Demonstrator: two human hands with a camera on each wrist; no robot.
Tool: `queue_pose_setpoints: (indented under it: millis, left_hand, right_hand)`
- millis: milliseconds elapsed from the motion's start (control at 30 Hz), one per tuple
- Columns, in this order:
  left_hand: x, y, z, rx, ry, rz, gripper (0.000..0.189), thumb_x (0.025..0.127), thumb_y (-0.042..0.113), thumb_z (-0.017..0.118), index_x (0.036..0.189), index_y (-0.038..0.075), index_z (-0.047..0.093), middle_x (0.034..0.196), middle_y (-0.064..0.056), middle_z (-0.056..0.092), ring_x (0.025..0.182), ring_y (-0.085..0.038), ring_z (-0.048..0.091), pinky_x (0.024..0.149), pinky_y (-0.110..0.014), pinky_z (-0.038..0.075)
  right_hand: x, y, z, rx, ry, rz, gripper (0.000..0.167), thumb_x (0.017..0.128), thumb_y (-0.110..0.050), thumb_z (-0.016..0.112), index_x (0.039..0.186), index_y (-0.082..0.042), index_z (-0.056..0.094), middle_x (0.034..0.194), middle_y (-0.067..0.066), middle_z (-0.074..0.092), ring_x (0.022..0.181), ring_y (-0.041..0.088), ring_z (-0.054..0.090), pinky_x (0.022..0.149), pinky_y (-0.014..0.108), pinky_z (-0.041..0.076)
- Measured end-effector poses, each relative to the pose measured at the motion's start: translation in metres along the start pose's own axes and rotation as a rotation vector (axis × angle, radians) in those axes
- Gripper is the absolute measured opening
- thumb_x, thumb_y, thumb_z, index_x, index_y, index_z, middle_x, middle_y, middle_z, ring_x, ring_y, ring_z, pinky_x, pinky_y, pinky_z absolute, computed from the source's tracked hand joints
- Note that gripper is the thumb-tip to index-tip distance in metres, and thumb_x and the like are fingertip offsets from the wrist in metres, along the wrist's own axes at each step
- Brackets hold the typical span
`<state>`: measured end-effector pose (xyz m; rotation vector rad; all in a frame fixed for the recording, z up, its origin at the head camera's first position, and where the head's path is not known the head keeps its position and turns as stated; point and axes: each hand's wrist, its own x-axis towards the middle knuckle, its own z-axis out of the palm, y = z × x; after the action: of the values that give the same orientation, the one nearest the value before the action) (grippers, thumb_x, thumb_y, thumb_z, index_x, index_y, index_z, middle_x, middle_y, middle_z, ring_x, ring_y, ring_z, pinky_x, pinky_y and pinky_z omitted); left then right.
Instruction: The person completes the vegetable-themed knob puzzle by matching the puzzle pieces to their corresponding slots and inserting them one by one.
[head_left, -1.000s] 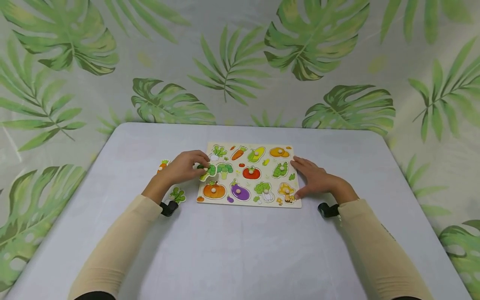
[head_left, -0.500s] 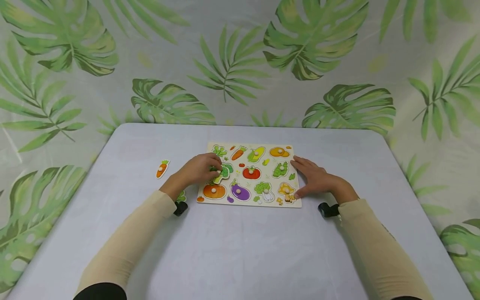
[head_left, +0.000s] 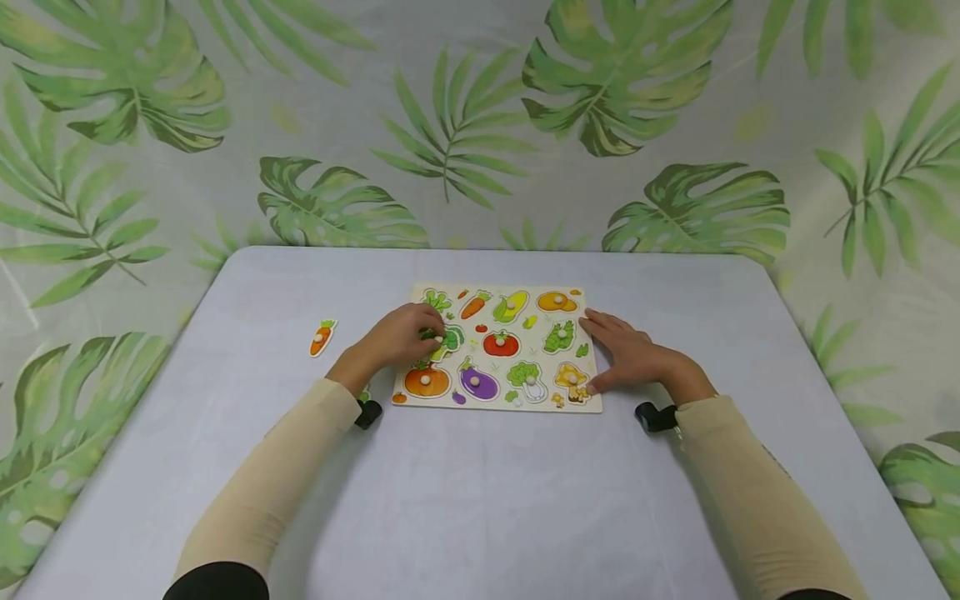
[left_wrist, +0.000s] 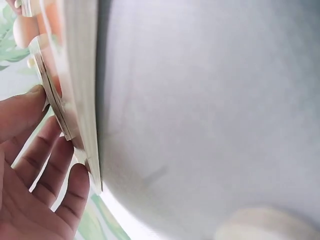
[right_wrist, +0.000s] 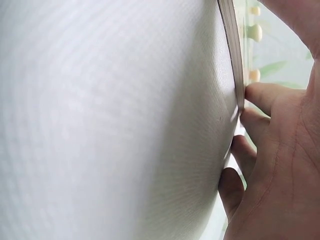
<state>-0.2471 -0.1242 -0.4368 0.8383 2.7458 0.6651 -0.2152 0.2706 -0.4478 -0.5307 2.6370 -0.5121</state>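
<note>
In the head view, my left hand (head_left: 401,337) pinches a broccoli puzzle piece (head_left: 454,338) over the left part of a wooden vegetable puzzle board (head_left: 536,346). Its fingers partly cover the piece. In the left wrist view, the thumb and fingers (left_wrist: 75,192) are right at the edge of a flat wooden piece (left_wrist: 56,100) against the board. My right hand (head_left: 630,357) rests at the board's right edge with fingers spread. From the right wrist, its fingertips show along the board's side (right_wrist: 232,45), with pale knobs above.
A carrot piece (head_left: 322,338) lies on the white table left of the board. A green leafy piece (head_left: 365,394) is mostly hidden behind my left wrist. On the board sit knobbed pieces such as a tomato (head_left: 502,343), a pumpkin (head_left: 427,381) and an eggplant (head_left: 480,382).
My left hand has moved right with the broccoli piece, from the board's left edge to farther over it, uncovering the carrot piece. My right hand has stayed at the right edge.
</note>
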Motion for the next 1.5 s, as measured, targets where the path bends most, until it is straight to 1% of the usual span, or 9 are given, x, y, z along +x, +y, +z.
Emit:
queue_pose_setpoints:
  millis: [167,433,600,700,833,1000,1167,1367,1500]
  left_hand:
    - [0.0,-0.003,0.0,-0.014,0.012,-0.003,0.015,0.093,0.015,0.067,0.104,0.009,0.076,0.121,-0.009,0.066,0.117,-0.028,0.06,0.109,-0.046,0.047]
    - [0.002,-0.004,0.003,-0.018,0.027,-0.039,0.015,0.093,0.017,0.068,0.103,0.01,0.077,0.119,-0.007,0.065,0.116,-0.026,0.06,0.109,-0.043,0.047]
    - [0.004,-0.002,0.004,-0.022,0.014,-0.053,0.015,0.093,0.016,0.068,0.102,0.01,0.077,0.118,-0.008,0.065,0.115,-0.027,0.059,0.109,-0.044,0.047]
    - [0.005,-0.001,0.005,-0.02,0.007,-0.064,0.015,0.092,0.017,0.069,0.103,0.01,0.077,0.116,-0.008,0.065,0.113,-0.026,0.058,0.106,-0.043,0.048]
    - [0.008,-0.001,0.005,-0.008,0.014,-0.077,0.017,0.092,0.019,0.07,0.104,0.01,0.078,0.113,-0.006,0.064,0.108,-0.024,0.058,0.103,-0.04,0.049]
    - [0.012,0.001,0.003,0.01,0.014,-0.101,0.015,0.091,0.02,0.071,0.101,0.011,0.079,0.11,-0.005,0.065,0.106,-0.024,0.057,0.101,-0.039,0.049]
    - [0.014,-0.003,0.003,0.007,0.012,-0.083,0.014,0.09,0.02,0.073,0.099,0.011,0.079,0.108,-0.005,0.065,0.103,-0.024,0.057,0.097,-0.039,0.049]
    - [0.012,-0.008,0.003,-0.029,0.019,-0.044,0.016,0.089,0.019,0.073,0.102,0.011,0.078,0.111,-0.007,0.065,0.106,-0.025,0.056,0.099,-0.04,0.048]
    - [0.011,-0.009,0.003,-0.061,0.015,-0.043,0.017,0.089,0.018,0.073,0.104,0.01,0.078,0.112,-0.008,0.065,0.105,-0.025,0.055,0.097,-0.041,0.047]
  right_hand:
    - [0.001,-0.002,-0.001,-0.002,-0.003,0.009,0.118,0.072,-0.049,0.083,0.159,-0.008,0.017,0.168,0.015,0.007,0.154,0.043,0.006,0.113,0.077,0.018]
    - [0.0,-0.004,-0.001,0.004,-0.004,0.012,0.118,0.072,-0.049,0.084,0.159,-0.007,0.017,0.168,0.016,0.007,0.153,0.044,0.006,0.113,0.077,0.018]
    - [-0.001,-0.005,-0.001,0.009,-0.008,0.017,0.117,0.072,-0.05,0.083,0.159,-0.007,0.017,0.168,0.016,0.007,0.153,0.044,0.006,0.113,0.077,0.018]
    - [0.0,-0.005,-0.001,0.005,-0.01,0.012,0.117,0.073,-0.051,0.082,0.159,-0.007,0.017,0.168,0.017,0.007,0.153,0.044,0.006,0.112,0.077,0.018]
    - [0.0,-0.004,-0.001,-0.003,-0.011,0.014,0.117,0.073,-0.051,0.082,0.159,-0.007,0.016,0.168,0.016,0.007,0.153,0.044,0.006,0.113,0.077,0.019]
    - [0.001,-0.002,0.0,-0.003,-0.013,0.023,0.117,0.073,-0.05,0.082,0.16,-0.008,0.015,0.168,0.016,0.006,0.154,0.044,0.005,0.113,0.076,0.018]
    - [0.001,-0.002,0.001,-0.007,-0.008,0.021,0.117,0.073,-0.05,0.082,0.16,-0.008,0.015,0.169,0.015,0.006,0.154,0.043,0.005,0.113,0.076,0.019]
    - [0.002,0.0,0.002,-0.012,-0.003,0.018,0.116,0.074,-0.05,0.082,0.16,-0.008,0.015,0.169,0.014,0.006,0.154,0.043,0.006,0.112,0.076,0.02]
    - [0.002,0.001,0.003,-0.006,-0.005,0.017,0.117,0.073,-0.051,0.082,0.16,-0.008,0.016,0.169,0.014,0.006,0.154,0.043,0.006,0.113,0.076,0.02]
